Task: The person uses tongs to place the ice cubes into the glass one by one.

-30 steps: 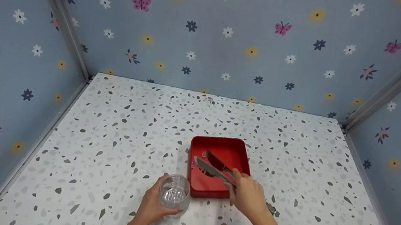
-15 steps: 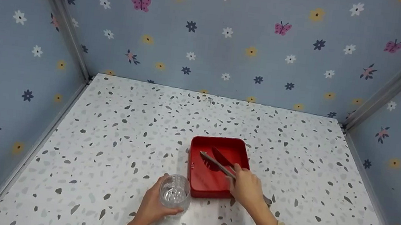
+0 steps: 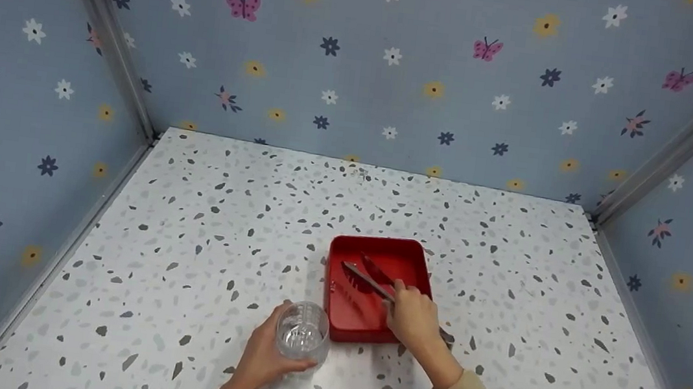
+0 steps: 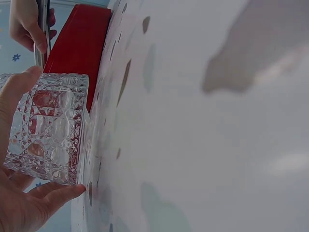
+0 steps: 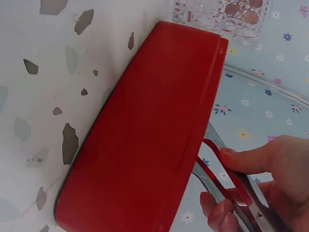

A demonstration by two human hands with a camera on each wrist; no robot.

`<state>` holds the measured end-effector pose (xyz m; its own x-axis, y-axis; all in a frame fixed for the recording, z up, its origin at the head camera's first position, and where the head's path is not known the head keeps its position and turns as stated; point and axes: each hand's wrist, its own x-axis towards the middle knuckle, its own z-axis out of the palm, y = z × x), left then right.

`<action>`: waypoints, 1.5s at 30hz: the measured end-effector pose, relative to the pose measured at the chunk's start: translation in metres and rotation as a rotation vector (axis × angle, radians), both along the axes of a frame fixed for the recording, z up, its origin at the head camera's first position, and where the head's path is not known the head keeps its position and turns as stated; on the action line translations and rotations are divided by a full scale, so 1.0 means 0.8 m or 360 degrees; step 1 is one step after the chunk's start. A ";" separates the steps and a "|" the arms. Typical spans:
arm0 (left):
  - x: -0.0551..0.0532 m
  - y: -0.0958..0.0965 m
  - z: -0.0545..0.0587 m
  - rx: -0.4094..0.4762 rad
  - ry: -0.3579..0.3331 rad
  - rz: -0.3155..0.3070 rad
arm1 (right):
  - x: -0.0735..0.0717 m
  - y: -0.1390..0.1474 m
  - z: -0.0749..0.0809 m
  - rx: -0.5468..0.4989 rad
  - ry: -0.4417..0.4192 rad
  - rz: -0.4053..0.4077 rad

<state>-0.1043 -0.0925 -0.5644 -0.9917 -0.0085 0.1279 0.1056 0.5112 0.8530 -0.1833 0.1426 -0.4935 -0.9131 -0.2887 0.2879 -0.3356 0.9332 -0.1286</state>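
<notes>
A clear cut-glass tumbler stands on the table in the head view, its mouth facing up. My left hand grips it from the left side, thumb and fingers round its patterned wall. Just to its right lies a shallow red tray. Metal tongs reach into the tray, their two arms spread apart and their tips over its left part. My right hand holds the tongs near the middle, with the thumb on one arm and fingers round the other. The tray wall hides the tong tips in the right wrist view.
The speckled white table extends around the tray and tumbler. Blue flowered panels rise at the back and both sides, with grey metal strips at the corners.
My right hand has moved left with the tongs, and their arms have come somewhat closer together over the tray. The left hand and tumbler have stayed in place.
</notes>
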 end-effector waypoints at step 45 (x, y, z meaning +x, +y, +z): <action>0.000 -0.001 -0.001 -0.0004 0.0051 -0.0008 | -0.024 -0.012 -0.016 -0.0043 0.0021 -0.0028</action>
<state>-0.1042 -0.0934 -0.5656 -0.9872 -0.0031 0.1595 0.1354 0.5128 0.8478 -0.2028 0.1331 -0.5061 -0.9141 -0.2645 0.3073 -0.3209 0.9352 -0.1497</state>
